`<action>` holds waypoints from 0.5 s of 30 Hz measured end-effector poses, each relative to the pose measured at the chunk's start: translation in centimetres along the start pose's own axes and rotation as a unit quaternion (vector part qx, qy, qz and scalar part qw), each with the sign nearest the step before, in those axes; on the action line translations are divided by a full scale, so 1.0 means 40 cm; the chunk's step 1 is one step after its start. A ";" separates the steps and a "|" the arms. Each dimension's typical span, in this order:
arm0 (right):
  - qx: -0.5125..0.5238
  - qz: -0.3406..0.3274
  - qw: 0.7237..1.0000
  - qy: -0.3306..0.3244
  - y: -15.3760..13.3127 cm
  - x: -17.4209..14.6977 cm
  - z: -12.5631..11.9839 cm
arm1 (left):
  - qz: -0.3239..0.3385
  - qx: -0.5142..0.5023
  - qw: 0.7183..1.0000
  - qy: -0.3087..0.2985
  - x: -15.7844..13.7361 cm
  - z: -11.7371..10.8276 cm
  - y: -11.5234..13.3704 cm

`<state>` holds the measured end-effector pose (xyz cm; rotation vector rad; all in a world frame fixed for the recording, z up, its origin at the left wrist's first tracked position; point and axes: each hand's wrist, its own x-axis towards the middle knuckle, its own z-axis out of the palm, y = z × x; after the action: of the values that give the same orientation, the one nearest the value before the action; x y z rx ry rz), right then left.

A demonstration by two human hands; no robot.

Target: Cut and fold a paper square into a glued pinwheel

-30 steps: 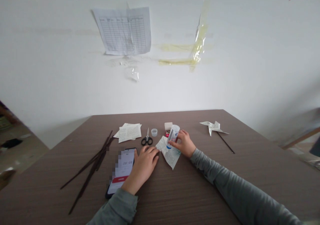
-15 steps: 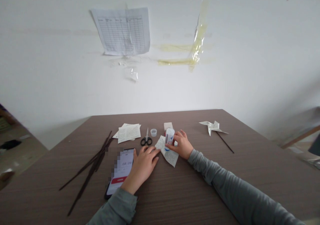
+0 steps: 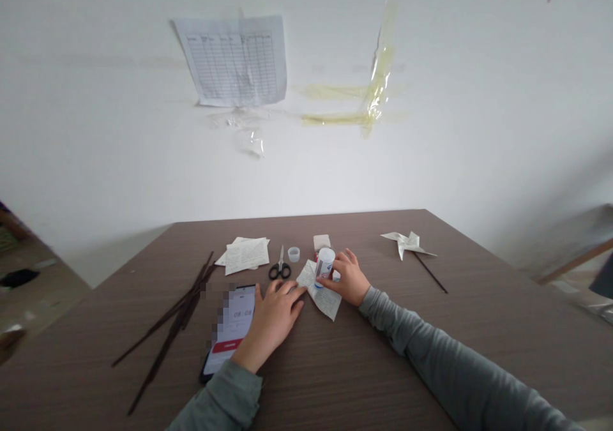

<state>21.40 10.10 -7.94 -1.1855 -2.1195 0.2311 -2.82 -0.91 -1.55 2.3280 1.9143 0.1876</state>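
Note:
A printed piece of paper [image 3: 329, 304] lies on the table in front of me, its edges cut or folded at angles. My right hand [image 3: 348, 278] grips a small white glue bottle-like tube [image 3: 326, 260] with a blue and red label, held upright over the paper; its lower end is against the sheet. My left hand [image 3: 278, 310] is spread flat, with fingertips at the paper's left edge. Beyond that hand are black-handled scissors [image 3: 280, 270] and a small translucent cap [image 3: 294, 254]. A small pale block [image 3: 321, 242] sits just behind the tube.
Left of my left hand lies a phone [image 3: 234, 335] with a lit screen. Dark thin sticks [image 3: 177, 316] lie crossed farther left. Several printed paper squares [image 3: 248, 256] are stacked at the back. A paper pinwheel [image 3: 408, 244] on a stick rests at right. A wall [image 3: 306, 182] stands behind the table.
Both hands stay almost where they were. The white tube has tilted or shifted very slightly; nothing else has visibly moved.

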 end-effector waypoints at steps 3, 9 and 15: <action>0.002 -0.009 1.000 -0.004 0.000 -0.002 0.001 | -0.003 0.005 1.000 0.001 -0.001 -0.002 -0.001; 0.004 0.011 1.000 0.005 -0.002 -0.004 -0.004 | 0.008 0.001 1.000 0.013 0.001 0.006 -0.012; 0.003 0.005 1.000 0.004 -0.006 -0.009 0.001 | 0.006 -0.003 1.000 0.009 0.001 0.004 -0.009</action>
<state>21.34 9.69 -8.06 -1.1923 -2.1049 0.2378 -3.12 -0.80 -1.78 2.3429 1.9062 0.2155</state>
